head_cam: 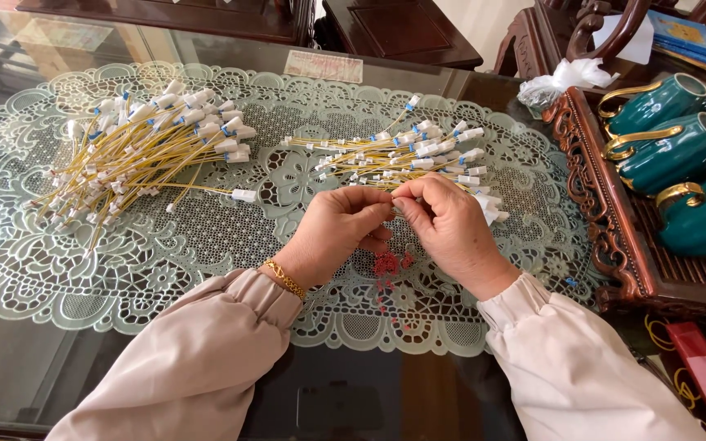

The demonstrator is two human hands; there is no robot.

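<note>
Your left hand (332, 233) and right hand (451, 229) meet over the middle of the lace table mat (59, 269), fingertips pinched together on one thin yellow wire lead (395, 206). Both hands are closed in a fine pinch on it; whether either also holds a bead is hidden by your fingers.

Just under your hands lies a small scatter of red beads (386, 265). Behind your right hand is the smaller bundle of yellow leads with white connectors (402, 155), almost touching your knuckles. Well apart on the left lies the bigger bundle of leads (140, 147), fanned out.

By the look of it, you are in the middle of fitting something small onto the end of the one lead, with the red pieces as the likely supply. The next move seems to call for a steady pinch at the wire tip and a sure feed between fingertips, since the piece is tiny and could drop among the lace holes.

The carved wooden tray (606, 229) with green cups (672, 151) stands off to your right, clear of your work.
</note>
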